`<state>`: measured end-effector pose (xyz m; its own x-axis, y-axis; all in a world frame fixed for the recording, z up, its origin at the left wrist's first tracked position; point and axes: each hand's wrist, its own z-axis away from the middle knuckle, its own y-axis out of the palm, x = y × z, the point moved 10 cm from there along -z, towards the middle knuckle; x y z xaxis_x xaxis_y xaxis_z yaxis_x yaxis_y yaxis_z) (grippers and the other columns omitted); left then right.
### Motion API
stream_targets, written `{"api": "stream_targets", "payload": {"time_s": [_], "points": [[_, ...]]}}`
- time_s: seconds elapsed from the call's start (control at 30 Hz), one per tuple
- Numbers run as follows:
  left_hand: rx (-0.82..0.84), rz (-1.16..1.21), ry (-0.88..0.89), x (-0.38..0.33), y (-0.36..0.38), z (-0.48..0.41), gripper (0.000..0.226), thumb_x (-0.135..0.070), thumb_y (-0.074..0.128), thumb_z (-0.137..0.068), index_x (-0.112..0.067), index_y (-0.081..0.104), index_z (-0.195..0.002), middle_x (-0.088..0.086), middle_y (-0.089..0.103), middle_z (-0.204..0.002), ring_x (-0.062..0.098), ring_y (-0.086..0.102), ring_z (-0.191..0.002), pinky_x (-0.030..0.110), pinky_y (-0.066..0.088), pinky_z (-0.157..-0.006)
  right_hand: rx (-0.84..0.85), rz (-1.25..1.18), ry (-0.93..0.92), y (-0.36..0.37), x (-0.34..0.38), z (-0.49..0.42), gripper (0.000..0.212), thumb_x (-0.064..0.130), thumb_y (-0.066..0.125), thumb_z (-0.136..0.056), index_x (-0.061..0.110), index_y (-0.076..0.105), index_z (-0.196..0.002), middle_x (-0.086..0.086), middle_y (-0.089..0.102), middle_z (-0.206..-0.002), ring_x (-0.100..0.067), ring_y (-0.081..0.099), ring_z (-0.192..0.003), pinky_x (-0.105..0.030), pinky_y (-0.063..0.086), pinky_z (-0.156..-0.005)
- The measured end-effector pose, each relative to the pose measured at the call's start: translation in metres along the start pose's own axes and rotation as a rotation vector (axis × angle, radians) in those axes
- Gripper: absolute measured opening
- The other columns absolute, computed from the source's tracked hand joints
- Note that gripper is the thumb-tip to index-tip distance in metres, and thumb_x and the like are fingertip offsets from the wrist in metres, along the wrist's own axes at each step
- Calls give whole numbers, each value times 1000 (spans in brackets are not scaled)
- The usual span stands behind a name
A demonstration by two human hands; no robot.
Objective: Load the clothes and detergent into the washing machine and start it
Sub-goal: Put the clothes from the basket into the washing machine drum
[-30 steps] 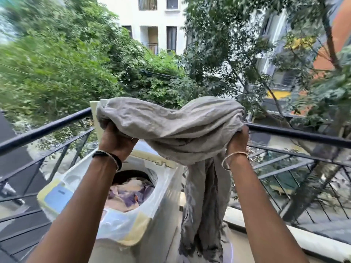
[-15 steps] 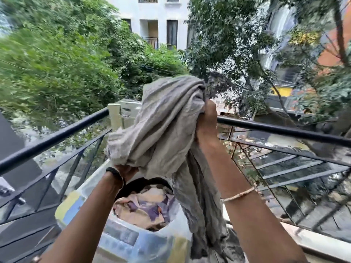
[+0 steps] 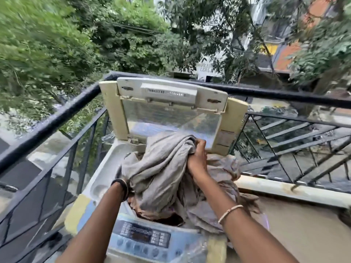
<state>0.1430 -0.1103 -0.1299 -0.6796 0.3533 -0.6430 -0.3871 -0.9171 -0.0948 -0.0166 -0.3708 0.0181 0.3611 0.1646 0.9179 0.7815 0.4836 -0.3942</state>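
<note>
A top-loading washing machine (image 3: 106, 160) stands on a balcony with its lid (image 3: 171, 111) raised upright. A large grey cloth (image 3: 161, 168) lies bunched over the drum opening, part of it draped over the machine's right side. My right hand (image 3: 197, 158) grips the top of the grey cloth. My left hand is buried under the cloth's left edge; only its wrist with a black band (image 3: 121, 186) shows. Other clothes show dimly in the drum (image 3: 171, 217) beneath. The control panel (image 3: 146, 236) faces me at the front. No detergent is in view.
A black metal railing (image 3: 57, 118) runs close behind and to the left of the machine and continues to the right (image 3: 284, 95). A pale concrete ledge (image 3: 284, 188) lies at the right. Trees and buildings are beyond.
Both hands have come down from chest height, lowering the grey cloth onto the drum opening. The view has tipped down; the raised lid and control panel now show.
</note>
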Motion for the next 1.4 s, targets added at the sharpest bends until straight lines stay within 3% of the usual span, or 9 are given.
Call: {"api": "stream_targets", "payload": {"time_s": [0.2,0.33,0.47,0.6,0.77,0.93,1.1,1.23,1.4], "points": [[97,-406,231,-19,37,-11,40,-7,56,-70,-2,58,-110,23,63,-103,32,61,-99,50,51,-90,248,486,272,47,-121,0,81,32,63,-83,21,16,-149,-19,56,-130,-37,58,-115,-41,50,-92],[130,-536,310,-21,65,-16,56,-14,67,-83,-7,45,-134,16,61,-121,32,60,-109,43,49,-96,594,469,227,80,-134,12,72,35,83,-65,17,52,-128,-7,67,-117,-25,64,-109,-33,52,-91],[241,-840,384,-18,110,3,92,-61,73,-58,-22,44,-137,10,60,-129,25,56,-120,31,43,-98,180,367,35,10,-93,-4,16,23,68,-79,23,71,-95,2,75,-89,-18,70,-87,-33,56,-78],[406,-992,436,5,154,14,119,-48,83,-66,-18,7,-153,8,37,-151,20,40,-137,25,31,-108,-184,440,-170,-100,-95,-13,28,8,63,-76,25,67,-98,-2,71,-91,-25,65,-87,-35,53,-78],[463,-1141,425,42,171,0,136,-39,86,-64,-21,-16,-152,10,23,-158,24,32,-142,26,28,-111,439,884,182,-139,-229,-6,127,14,76,-66,39,-17,-150,-14,60,-113,-30,61,-95,-37,52,-80],[293,-1335,315,51,172,-19,115,-39,75,-76,-18,-8,-153,19,44,-146,32,52,-127,34,44,-102,577,759,292,-125,-289,10,133,28,77,-68,47,-37,-135,-1,57,-71,-28,61,-68,-30,45,-58],[58,-1330,800,-6,216,48,69,-34,61,-81,-19,29,-141,10,37,-144,34,51,-124,42,45,-97,464,729,198,-100,-258,3,85,38,55,-67,29,31,-148,-18,63,-125,-40,59,-113,-38,49,-86],[522,-1380,1013,16,277,101,98,-62,61,-69,-29,17,-150,6,21,-157,27,32,-142,38,34,-113,244,722,139,-115,-238,10,43,16,59,-72,20,65,-114,-19,69,-109,-44,60,-103,-41,51,-79],[488,-1515,1058,30,299,117,130,-72,70,-49,-37,-2,-150,-4,5,-162,23,22,-146,49,28,-115,39,454,-12,-147,-176,13,36,19,55,-66,27,61,-101,-6,74,-84,-35,68,-86,-39,52,-61]]}}
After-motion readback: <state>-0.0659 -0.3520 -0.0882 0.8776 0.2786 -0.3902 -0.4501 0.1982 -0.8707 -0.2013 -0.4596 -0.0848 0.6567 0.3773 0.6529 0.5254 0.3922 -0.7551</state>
